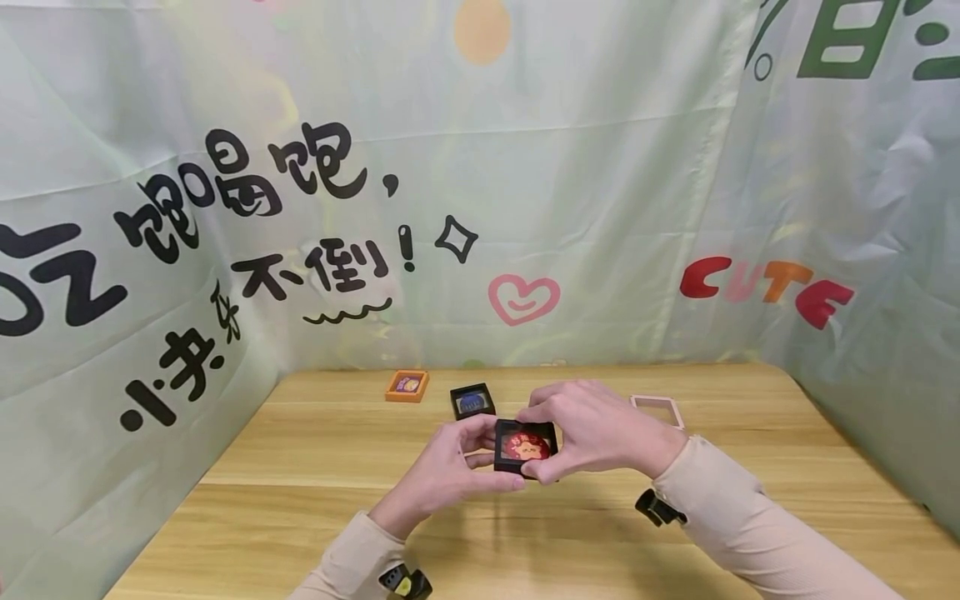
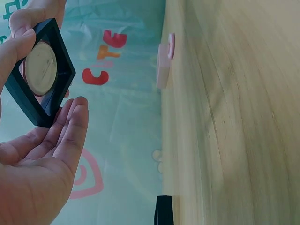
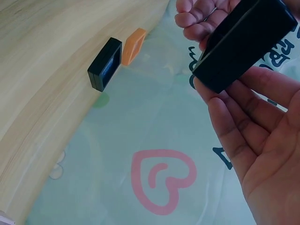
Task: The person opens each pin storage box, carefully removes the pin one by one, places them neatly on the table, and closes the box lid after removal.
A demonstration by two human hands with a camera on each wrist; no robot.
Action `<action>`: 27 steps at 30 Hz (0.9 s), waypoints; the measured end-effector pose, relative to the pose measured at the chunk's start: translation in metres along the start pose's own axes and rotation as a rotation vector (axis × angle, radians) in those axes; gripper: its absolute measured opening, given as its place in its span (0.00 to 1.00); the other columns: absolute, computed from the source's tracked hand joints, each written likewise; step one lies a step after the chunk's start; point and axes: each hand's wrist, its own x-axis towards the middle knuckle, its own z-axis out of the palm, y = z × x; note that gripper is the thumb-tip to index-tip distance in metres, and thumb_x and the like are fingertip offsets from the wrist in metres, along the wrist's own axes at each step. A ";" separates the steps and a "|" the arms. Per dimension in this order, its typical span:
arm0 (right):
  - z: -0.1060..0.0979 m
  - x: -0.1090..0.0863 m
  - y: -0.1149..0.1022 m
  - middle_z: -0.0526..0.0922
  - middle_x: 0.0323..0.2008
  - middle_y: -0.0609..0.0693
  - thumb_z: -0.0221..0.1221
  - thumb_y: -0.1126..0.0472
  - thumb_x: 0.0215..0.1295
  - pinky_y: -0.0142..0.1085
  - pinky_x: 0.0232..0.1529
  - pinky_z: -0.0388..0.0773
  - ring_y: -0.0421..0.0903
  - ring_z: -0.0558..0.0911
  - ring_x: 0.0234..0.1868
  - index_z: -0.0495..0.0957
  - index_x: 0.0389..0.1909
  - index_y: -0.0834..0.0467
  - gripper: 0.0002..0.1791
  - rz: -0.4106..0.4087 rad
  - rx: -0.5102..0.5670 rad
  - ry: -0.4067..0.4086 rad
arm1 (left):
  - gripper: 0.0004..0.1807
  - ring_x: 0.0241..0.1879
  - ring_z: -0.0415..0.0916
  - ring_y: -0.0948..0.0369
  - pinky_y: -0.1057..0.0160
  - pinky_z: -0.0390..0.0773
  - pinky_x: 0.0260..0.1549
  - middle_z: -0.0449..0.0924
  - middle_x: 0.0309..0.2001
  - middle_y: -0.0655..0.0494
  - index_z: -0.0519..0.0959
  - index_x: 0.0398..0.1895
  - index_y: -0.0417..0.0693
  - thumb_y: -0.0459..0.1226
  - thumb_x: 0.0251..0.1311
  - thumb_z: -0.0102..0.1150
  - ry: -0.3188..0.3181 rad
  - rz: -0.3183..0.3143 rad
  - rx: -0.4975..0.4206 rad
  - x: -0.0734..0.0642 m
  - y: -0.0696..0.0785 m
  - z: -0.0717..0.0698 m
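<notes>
Above the table, both hands hold a square black display frame (image 1: 505, 467) with a round red badge (image 1: 527, 447) inside, a yellow star-like figure on its face. My left hand (image 1: 450, 467) grips the frame's left side, thumb along the lower edge. From the right, my right hand (image 1: 596, 429) pinches it, with the thumb at the lower right corner and fingers at the top edge. The badge's pale back (image 2: 41, 68) faces the left wrist view. In the right wrist view the frame's thick dark side (image 3: 248, 47) lies against the fingers.
Behind the hands on the wooden table (image 1: 285, 517) lies another black frame (image 1: 472, 415) with a blue badge. An orange frame (image 1: 407, 397) sits farther left, and a hollow pale pink frame (image 1: 654, 397) lies at the right. A printed curtain (image 1: 600, 192) hangs behind and along the sides.
</notes>
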 end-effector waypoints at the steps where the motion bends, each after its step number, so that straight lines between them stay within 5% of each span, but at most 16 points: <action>1: 0.000 0.000 0.000 0.76 0.29 0.36 0.70 0.37 0.52 0.25 0.24 0.67 0.29 0.68 0.24 0.91 0.48 0.52 0.28 -0.002 -0.001 0.001 | 0.32 0.54 0.86 0.57 0.64 0.87 0.57 0.86 0.58 0.49 0.80 0.64 0.44 0.37 0.57 0.82 -0.001 -0.002 -0.005 0.000 0.000 0.000; 15: -0.001 -0.003 -0.002 0.76 0.26 0.36 0.69 0.39 0.51 0.25 0.23 0.67 0.29 0.68 0.24 0.91 0.48 0.51 0.27 0.003 0.004 -0.029 | 0.30 0.53 0.84 0.57 0.63 0.86 0.57 0.86 0.53 0.52 0.82 0.61 0.44 0.36 0.55 0.82 -0.008 -0.021 -0.004 0.001 0.001 0.002; 22: -0.002 -0.002 -0.008 0.74 0.23 0.35 0.67 0.45 0.52 0.24 0.21 0.64 0.28 0.66 0.20 0.84 0.32 0.44 0.10 -0.059 -0.030 -0.044 | 0.29 0.52 0.84 0.58 0.61 0.86 0.60 0.86 0.51 0.51 0.82 0.60 0.43 0.35 0.54 0.82 -0.014 -0.031 0.022 0.000 0.002 0.000; 27: 0.001 0.001 -0.010 0.74 0.23 0.37 0.67 0.45 0.50 0.24 0.20 0.62 0.28 0.65 0.20 0.81 0.30 0.44 0.10 -0.079 -0.059 -0.034 | 0.31 0.52 0.85 0.58 0.60 0.86 0.60 0.86 0.52 0.51 0.80 0.62 0.42 0.35 0.55 0.82 -0.007 -0.040 0.033 -0.002 0.003 -0.002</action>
